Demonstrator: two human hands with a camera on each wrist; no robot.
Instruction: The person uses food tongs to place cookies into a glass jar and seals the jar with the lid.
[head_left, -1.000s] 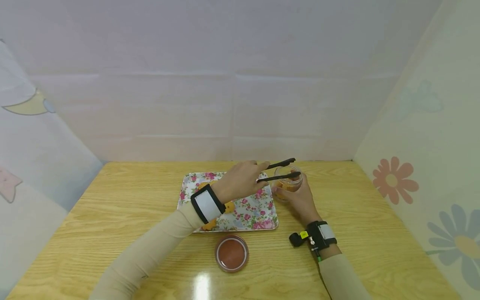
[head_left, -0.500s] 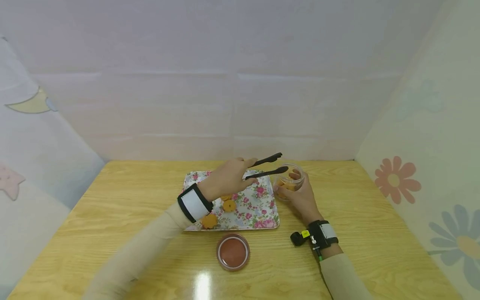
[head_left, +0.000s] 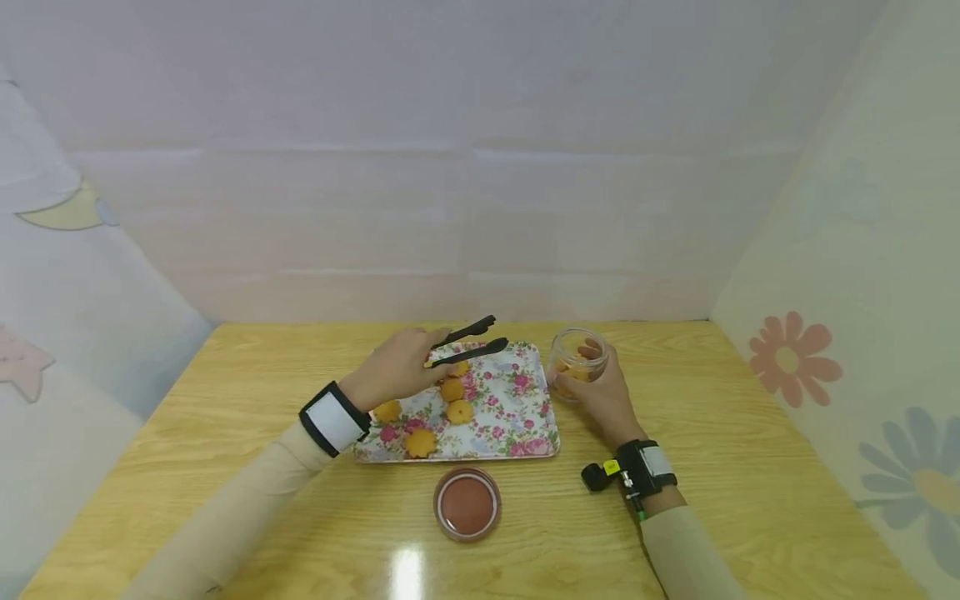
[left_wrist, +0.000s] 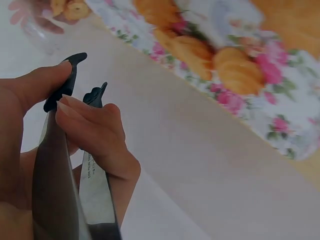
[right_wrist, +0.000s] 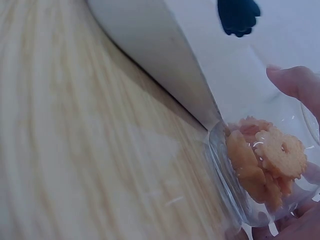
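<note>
Left hand (head_left: 396,374), frame centre-left: fingers pinched, forearm reaching in from lower left. Right hand (head_left: 600,392), right of centre: fingers curled, wrist banded, forearm from lower right.

bare table (head_left: 735,433) lies right of the jar (head_left: 576,363); tray (head_left: 525,433) and lid (head_left: 466,505) crowd the middle.
</note>
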